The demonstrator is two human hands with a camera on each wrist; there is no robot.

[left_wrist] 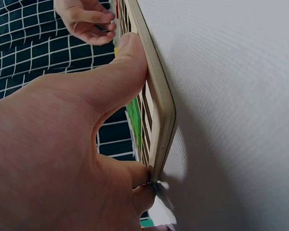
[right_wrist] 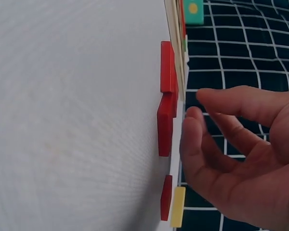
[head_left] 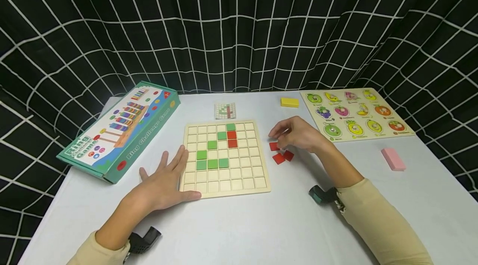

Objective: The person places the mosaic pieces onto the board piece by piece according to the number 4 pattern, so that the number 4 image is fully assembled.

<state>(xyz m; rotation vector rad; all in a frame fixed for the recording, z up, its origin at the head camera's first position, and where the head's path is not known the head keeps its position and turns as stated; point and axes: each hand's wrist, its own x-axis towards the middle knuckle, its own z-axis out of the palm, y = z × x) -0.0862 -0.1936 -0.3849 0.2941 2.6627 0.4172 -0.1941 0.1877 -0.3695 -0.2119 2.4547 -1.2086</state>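
A wooden grid board lies mid-table, with several green tiles and two red tiles set in its squares. My left hand rests at its lower left corner. Its fingers lie spread along the left edge, and the thumb rests on the front rim in the left wrist view. Over loose red tiles right of the board hovers my right hand, fingers loosely bent. In the right wrist view, nothing shows between its thumb and fingers, and the red tiles lie below on the table.
Behind the board lies a small pattern card. A green-edged game box stands at left. A fruit puzzle board lies at right, near a yellow block and a pink block. Dark grid-patterned curtains enclose the table.
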